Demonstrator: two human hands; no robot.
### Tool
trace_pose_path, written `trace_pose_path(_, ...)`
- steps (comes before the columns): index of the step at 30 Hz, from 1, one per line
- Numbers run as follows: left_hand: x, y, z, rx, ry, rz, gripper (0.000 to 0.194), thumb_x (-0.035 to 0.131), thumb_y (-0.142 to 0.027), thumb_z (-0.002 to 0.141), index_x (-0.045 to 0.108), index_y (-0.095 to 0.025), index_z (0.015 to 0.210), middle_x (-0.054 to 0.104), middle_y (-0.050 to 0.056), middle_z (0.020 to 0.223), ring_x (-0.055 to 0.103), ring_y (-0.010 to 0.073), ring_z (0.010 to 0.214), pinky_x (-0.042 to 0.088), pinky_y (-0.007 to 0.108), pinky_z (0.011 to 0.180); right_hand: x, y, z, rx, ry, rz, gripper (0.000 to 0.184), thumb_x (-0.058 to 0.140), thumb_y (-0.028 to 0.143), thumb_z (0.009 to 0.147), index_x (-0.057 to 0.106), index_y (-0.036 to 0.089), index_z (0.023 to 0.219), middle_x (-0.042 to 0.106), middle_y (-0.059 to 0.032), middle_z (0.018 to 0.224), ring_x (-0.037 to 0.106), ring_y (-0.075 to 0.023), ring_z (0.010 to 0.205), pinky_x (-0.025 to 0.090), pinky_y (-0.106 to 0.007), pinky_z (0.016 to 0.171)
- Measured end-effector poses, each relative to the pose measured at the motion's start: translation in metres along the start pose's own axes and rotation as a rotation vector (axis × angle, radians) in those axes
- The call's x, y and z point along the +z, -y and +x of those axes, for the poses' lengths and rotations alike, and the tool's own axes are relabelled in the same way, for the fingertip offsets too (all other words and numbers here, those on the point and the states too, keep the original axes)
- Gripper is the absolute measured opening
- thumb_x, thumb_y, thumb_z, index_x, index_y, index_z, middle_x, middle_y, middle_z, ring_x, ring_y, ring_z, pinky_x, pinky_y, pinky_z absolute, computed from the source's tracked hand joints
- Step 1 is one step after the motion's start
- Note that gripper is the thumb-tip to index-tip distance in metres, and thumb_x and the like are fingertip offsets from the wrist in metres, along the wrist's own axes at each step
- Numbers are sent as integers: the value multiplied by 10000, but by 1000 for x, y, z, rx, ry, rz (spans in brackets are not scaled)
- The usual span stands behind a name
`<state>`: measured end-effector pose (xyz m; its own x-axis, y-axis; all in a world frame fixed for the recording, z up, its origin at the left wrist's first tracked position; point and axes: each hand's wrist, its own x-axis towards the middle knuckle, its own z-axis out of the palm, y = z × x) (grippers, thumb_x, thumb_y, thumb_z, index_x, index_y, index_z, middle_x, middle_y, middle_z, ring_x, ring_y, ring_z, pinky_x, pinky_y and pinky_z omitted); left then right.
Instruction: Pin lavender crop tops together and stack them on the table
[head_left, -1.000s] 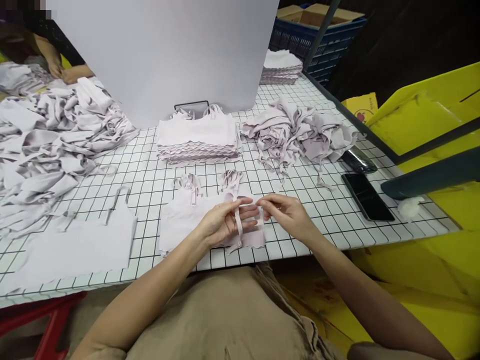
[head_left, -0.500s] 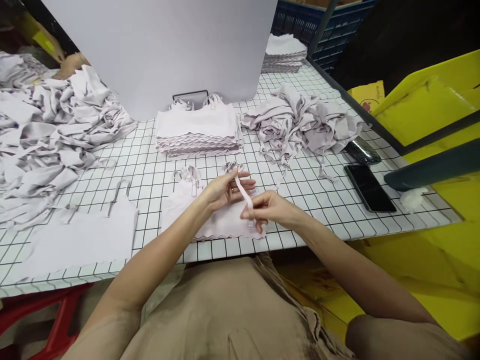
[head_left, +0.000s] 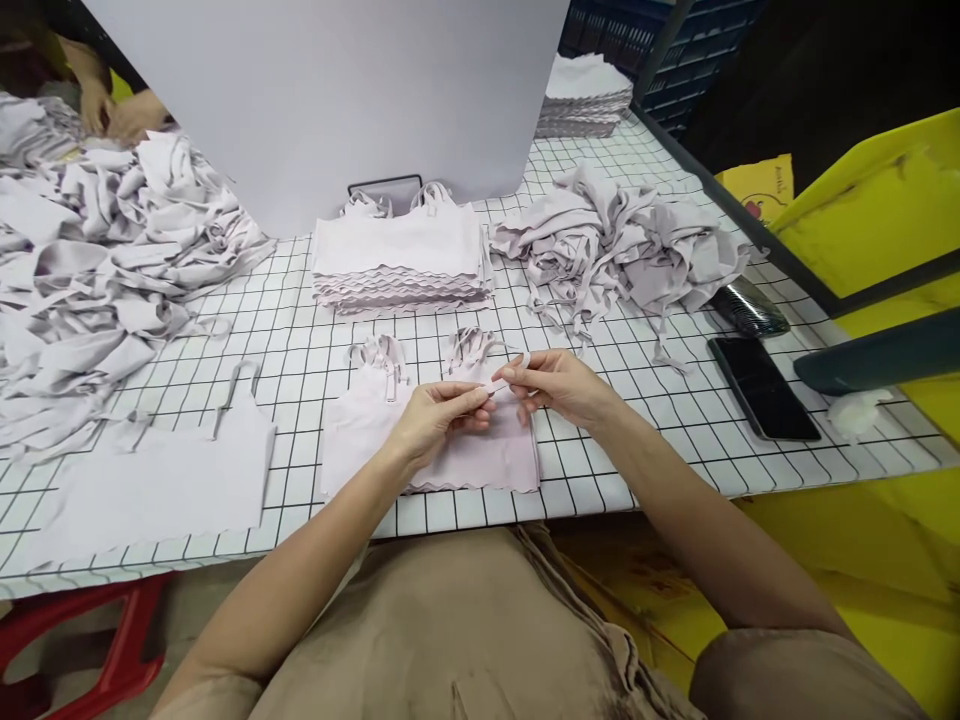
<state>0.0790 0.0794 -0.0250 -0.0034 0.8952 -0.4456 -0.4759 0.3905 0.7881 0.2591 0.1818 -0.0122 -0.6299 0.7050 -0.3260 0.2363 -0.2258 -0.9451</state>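
A pale camisole-like top (head_left: 367, 430) lies flat in front of me, on what looks like a small stack of the same kind. Its left straps (head_left: 382, 360) are bunched, with a small adjuster hanging down. Over its right half, my left hand (head_left: 442, 415) pinches a thin pale strap (head_left: 496, 384) between thumb and fingers. My right hand (head_left: 559, 388) grips the same strap a short way to the right, and a loop of it curls above those fingers. The top's lower middle is partly hidden under my left hand.
Behind the top stands a neat stack of tops (head_left: 397, 250). Loose garments heap at left (head_left: 112, 260) and right (head_left: 622, 240). A single top (head_left: 187, 480) lies front left. A phone (head_left: 761, 388) rests near a dark post (head_left: 877, 350). A co-worker's hands (head_left: 120, 110) show far left.
My right hand has moved up from the top's lower edge, and my left hand has turned from spread fingers to a pinch. The strap between them now runs short and nearly level.
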Motion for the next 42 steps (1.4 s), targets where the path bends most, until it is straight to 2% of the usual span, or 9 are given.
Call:
trace_pose_path(2, 1, -1, -2, 106, -14, 93, 243, 851, -319, 708, 785, -119, 828, 746, 65, 764, 659, 117, 641, 576, 267, 670, -3, -1, -4, -179, -229, -312, 375, 802, 521, 727, 715, 158, 760, 571, -3, 592, 568, -155, 526, 541, -367, 550)
trace_pose_path(4, 2, -3, -3, 214, -29, 194, 242, 851, -333, 703, 787, -132, 823, 741, 57, 748, 660, 128, 646, 573, 271, 656, -1, 0, -8, -461, -376, -553, 279, 789, 436, 779, 746, 178, 876, 684, -67, 793, 658, -221, 765, 564, -418, 744)
trace_pose_path(7, 5, -7, -4, 350, -41, 282, 202, 826, -331, 734, 772, -149, 803, 723, 37, 724, 641, 125, 623, 555, 269, 627, 9, 3, -10, -724, -168, -598, 226, 724, 343, 868, 736, 247, 1072, 726, -70, 1091, 618, -257, 1136, 510, -462, 975)
trace_pose_path(9, 6, -7, -2, 420, -35, 312, 178, 774, -331, 792, 753, -155, 816, 716, 32, 742, 634, 127, 635, 552, 283, 646, 14, 2, -8, -728, -74, -541, 140, 697, 309, 894, 745, 264, 1018, 743, -42, 976, 644, -226, 1048, 537, -423, 907)
trace_pose_path(11, 3, -4, 0, 493, -43, 396, 153, 706, -315, 856, 732, -165, 862, 717, 42, 813, 644, 143, 710, 553, 307, 703, 16, -2, -4, -706, -119, -492, 66, 694, 274, 895, 755, 255, 912, 719, -25, 814, 647, -194, 869, 545, -377, 789)
trace_pose_path(15, -12, 9, 4, 660, -167, 923, 139, 729, -249, 835, 675, -190, 948, 692, 55, 946, 618, 213, 907, 498, 395, 844, 10, -12, 2, -674, -184, -439, 68, 699, 226, 881, 761, 245, 862, 704, -21, 764, 626, -178, 791, 519, -360, 736)
trace_pose_path(19, -25, 19, 6, 579, -272, 1316, 293, 841, -254, 743, 649, -199, 957, 655, 39, 950, 588, 250, 958, 402, 452, 906, 10, -20, 4, -587, -152, -416, 53, 714, 236, 861, 766, 248, 857, 708, -18, 755, 629, -174, 757, 519, -359, 714)
trace_pose_path(31, -30, 26, 6, 640, -234, 1280, 64, 782, -239, 815, 718, -236, 807, 671, -11, 778, 566, 199, 841, 304, 399, 841, 29, -37, 18, -651, -123, -464, 63, 723, 278, 853, 768, 276, 809, 647, 7, 620, 515, -171, 687, 472, -374, 708)
trace_pose_path(42, -34, 29, 7, 699, -190, 1298, 28, 709, -192, 845, 714, -212, 827, 667, 7, 808, 541, 204, 858, 306, 388, 845, 18, -46, 23, -715, -152, -910, 155, 642, 251, 913, 750, 247, 802, 661, -15, 655, 566, -225, 808, 372, -477, 849)
